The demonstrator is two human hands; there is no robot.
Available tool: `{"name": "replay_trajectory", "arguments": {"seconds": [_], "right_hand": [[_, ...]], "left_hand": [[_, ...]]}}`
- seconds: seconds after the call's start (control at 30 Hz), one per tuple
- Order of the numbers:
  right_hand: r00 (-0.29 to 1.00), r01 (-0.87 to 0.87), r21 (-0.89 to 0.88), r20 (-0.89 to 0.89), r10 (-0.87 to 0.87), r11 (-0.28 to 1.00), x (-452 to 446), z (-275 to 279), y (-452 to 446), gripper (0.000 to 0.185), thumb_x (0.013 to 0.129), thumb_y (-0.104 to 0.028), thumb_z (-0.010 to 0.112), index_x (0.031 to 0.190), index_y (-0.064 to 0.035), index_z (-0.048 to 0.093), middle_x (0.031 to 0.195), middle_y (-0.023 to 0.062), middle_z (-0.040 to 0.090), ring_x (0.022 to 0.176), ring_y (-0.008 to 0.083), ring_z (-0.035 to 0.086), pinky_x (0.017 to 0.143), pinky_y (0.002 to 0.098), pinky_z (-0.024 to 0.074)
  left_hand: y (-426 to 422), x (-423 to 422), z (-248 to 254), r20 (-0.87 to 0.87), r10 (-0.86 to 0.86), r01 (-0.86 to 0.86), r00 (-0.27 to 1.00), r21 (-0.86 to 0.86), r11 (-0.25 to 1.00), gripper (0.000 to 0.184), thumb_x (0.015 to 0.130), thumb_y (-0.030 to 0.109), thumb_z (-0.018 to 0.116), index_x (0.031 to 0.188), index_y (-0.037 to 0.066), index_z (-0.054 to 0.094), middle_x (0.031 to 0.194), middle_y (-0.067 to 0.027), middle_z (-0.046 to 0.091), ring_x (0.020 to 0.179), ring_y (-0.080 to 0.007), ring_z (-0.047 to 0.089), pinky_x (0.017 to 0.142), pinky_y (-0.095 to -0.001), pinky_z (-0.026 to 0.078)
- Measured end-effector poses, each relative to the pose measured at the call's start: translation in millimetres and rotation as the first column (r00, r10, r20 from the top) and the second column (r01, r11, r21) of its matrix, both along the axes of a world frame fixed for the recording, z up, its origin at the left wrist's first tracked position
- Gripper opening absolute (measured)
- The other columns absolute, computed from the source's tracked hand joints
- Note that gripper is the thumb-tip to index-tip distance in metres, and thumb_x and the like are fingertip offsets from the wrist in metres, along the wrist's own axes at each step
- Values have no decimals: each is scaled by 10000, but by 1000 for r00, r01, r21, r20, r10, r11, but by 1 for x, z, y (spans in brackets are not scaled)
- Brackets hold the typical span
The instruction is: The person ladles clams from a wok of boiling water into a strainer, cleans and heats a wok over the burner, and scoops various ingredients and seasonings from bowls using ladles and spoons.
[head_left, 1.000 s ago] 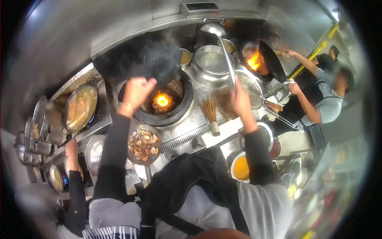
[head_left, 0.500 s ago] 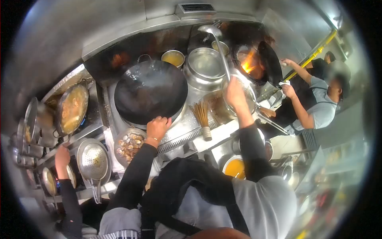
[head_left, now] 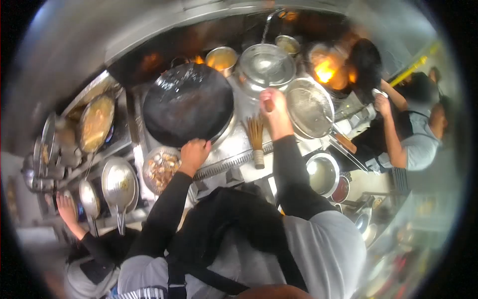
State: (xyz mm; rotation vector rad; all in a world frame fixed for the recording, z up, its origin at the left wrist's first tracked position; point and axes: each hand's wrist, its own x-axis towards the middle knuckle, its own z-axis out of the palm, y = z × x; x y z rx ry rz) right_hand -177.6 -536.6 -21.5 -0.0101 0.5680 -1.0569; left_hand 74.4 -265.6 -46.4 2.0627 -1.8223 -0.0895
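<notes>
My left hand [head_left: 194, 155] is closed on the near rim of a large black wok [head_left: 186, 107], which looks wet and holds no food. In my right fist is a ladle, its handle end [head_left: 269, 105] showing between the fingers. The ladle points toward a round pot of water [head_left: 242, 74], and its bowl is hard to make out there. Below my left hand stands a bowl of clams [head_left: 162, 167]. Just left of my right forearm lies a bamboo wok brush [head_left: 255, 137]. A wire strainer [head_left: 308, 107] sits right of my right hand.
To the right, another person [head_left: 420, 142] tilts a dark wok [head_left: 365, 62] beside a burner flame [head_left: 325, 70]. At left, a co-worker's hand [head_left: 66, 208] reaches near several pans. A metal pot [head_left: 322, 174] stands beyond my right arm. Running water [head_left: 266, 30] falls at the back.
My right hand has moved left and lowered the ladle toward the water pot. My left hand stays on the wok. The co-worker's hand at left has moved down and left.
</notes>
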Motion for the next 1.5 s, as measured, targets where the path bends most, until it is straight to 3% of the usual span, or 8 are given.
{"name": "replay_trajectory", "arguments": {"seconds": [0.67,0.8,0.87,1.0,1.17,1.3,1.4,1.5], "right_hand": [[600,-740,-111,-554,577,663,-90,128,183,672,999,4,517,1620,-110,288,798,40,509,555,81,446,398,233,369],[232,-896,-99,-935,266,433,-82,134,204,708,1007,-62,567,1640,-102,251,786,104,622,575,200,604,493,343,518],[68,-924,-186,-939,-336,333,-86,123,221,741,988,-71,597,1636,-66,238,873,191,704,657,315,683,643,426,570],[230,-749,-537,-760,-608,388,-80,87,254,698,970,-79,628,1605,-107,340,1023,243,717,843,378,734,767,414,563],[127,-663,-392,-899,-420,638,-74,86,306,406,978,-88,639,1365,-19,538,1077,166,720,920,265,683,877,383,538],[502,-517,-232,-862,72,824,-85,98,365,313,1019,-121,620,1327,-85,575,650,-53,503,448,32,376,404,243,278],[-183,-693,-312,-796,-577,650,-101,54,409,353,1008,-96,629,1348,-43,552,800,26,644,655,163,629,613,321,517],[141,-469,-132,-987,-74,873,-91,76,464,363,986,-79,657,1336,-70,563,873,71,668,786,189,681,717,325,540]], "left_hand": [[-140,29,-37,-468,256,-114,846,309,944,662,858,370,728,1361,-46,618,1360,-272,649,1292,-401,606,1105,-417,468],[-66,13,11,-267,195,-132,944,234,963,330,914,325,669,952,9,757,1078,-273,724,1002,-452,692,909,-508,553],[-22,6,10,-156,113,-108,981,44,993,343,950,339,640,837,31,741,941,-238,724,868,-456,689,832,-548,553],[11,8,4,-95,-14,20,995,63,998,427,982,407,630,804,29,718,849,-192,715,813,-440,689,771,-529,548],[22,15,-1,-11,-122,120,993,-94,988,475,988,429,617,730,48,735,802,-170,723,730,-381,705,689,-493,571],[43,28,7,97,-230,243,968,-153,958,453,986,403,614,707,68,737,745,-140,728,679,-348,714,660,-470,584],[53,43,29,132,-363,376,922,-98,921,444,985,398,609,709,76,745,753,-148,736,690,-347,723,673,-472,590],[65,55,50,179,-406,414,896,-6,910,449,982,401,602,709,76,746,746,-155,733,699,-353,725,690,-475,593]]}}
